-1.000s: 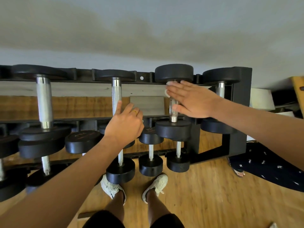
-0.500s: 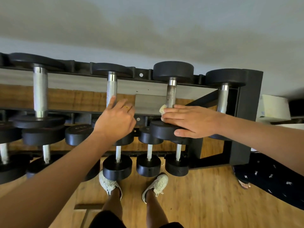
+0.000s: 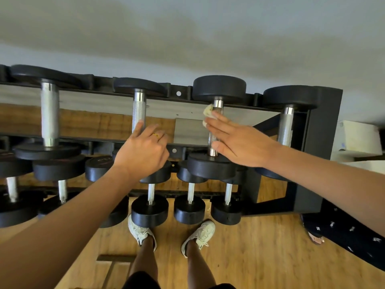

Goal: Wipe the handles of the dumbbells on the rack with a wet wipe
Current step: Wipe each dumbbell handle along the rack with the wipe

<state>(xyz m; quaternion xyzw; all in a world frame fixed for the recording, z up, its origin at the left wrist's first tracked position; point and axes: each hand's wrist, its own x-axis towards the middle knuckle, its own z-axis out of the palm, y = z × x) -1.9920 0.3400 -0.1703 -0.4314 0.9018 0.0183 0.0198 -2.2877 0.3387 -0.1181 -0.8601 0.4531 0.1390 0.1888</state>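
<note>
A black rack (image 3: 321,142) carries several black dumbbells with metal handles. My right hand (image 3: 239,142) lies with straight fingers over the handle of the third top-row dumbbell (image 3: 218,104), pressing a crumpled pale wet wipe (image 3: 207,111) against its far part. The wipe pokes out past my fingertips. My left hand (image 3: 143,151) sits on the neighbouring dumbbell's handle (image 3: 139,107), its fingers curled round the near end and its index finger lying along the bar.
One more dumbbell (image 3: 286,126) sits at the rack's right end and a thick-handled one (image 3: 49,113) at the left. Smaller dumbbells (image 3: 189,209) fill the lower tier above my shoes (image 3: 141,232). Another person's leg and foot (image 3: 343,232) are at the right, by a white box (image 3: 356,138).
My right hand slid with the wipe from the near end of the handle up toward the far end. My left hand stayed on its handle.
</note>
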